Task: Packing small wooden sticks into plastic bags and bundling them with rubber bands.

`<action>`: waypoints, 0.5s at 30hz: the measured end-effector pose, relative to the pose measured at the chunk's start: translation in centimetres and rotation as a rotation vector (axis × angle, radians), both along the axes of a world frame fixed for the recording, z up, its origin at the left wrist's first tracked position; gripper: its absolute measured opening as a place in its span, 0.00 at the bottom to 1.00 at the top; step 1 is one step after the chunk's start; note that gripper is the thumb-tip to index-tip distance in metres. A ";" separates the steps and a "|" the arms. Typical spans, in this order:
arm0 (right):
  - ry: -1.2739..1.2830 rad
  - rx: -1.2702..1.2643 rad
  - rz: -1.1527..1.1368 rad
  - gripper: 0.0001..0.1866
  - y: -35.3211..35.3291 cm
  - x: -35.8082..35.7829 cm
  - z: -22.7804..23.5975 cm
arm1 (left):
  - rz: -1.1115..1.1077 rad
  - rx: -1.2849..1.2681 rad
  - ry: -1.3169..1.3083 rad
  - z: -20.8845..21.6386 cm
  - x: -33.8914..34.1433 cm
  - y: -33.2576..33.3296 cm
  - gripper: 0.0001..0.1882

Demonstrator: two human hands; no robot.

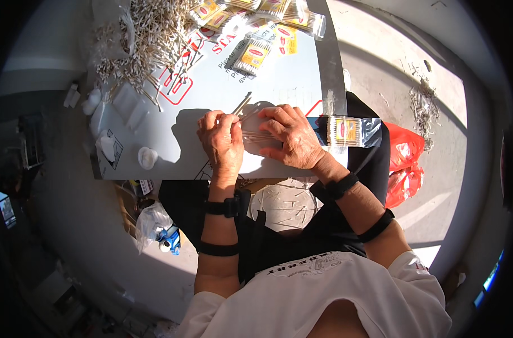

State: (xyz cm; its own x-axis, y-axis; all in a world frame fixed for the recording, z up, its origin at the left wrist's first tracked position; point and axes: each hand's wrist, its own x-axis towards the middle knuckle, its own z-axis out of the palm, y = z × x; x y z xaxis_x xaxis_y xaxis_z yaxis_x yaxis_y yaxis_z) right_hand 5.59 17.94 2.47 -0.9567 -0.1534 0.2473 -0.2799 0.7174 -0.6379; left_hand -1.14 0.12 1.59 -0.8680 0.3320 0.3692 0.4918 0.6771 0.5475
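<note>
Near the front edge of the table, my left hand [220,141] is closed, with a few cotton swabs [243,103] sticking out past its fingertips. To its right, my right hand [293,137] curves over a row of cotton swabs [257,137] lying flat on the tabletop, thumb on the near side and fingers on the far side. The right ends of that row are hidden under the palm. Beside my right wrist, a filled pack of swabs [345,131] with a yellow label lies at the table's right edge, its clear end overhanging.
A large heap of loose swabs [146,42] covers the far left of the white printed table [211,163]. Several filled packs [253,54] lie at the far middle. A small white round item [147,158] sits near the left front. Red bags [404,163] stand on the floor at right.
</note>
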 end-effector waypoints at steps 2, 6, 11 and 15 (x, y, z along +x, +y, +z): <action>0.008 0.000 0.001 0.24 0.0 0.0 -0.1 | -0.002 -0.010 -0.002 -0.1 0.1 0.1 0.13; 0.008 -0.007 0.008 0.24 0.1 0.0 0.1 | -0.030 -0.043 -0.008 -0.1 0.3 0.0 0.13; 0.036 -0.048 -0.001 0.24 0.1 0.1 -0.3 | -0.046 0.024 -0.039 0.1 -0.1 0.2 0.13; 0.034 -0.043 -0.007 0.23 0.1 0.1 -0.1 | -0.016 0.045 -0.031 -0.1 -0.9 0.0 0.14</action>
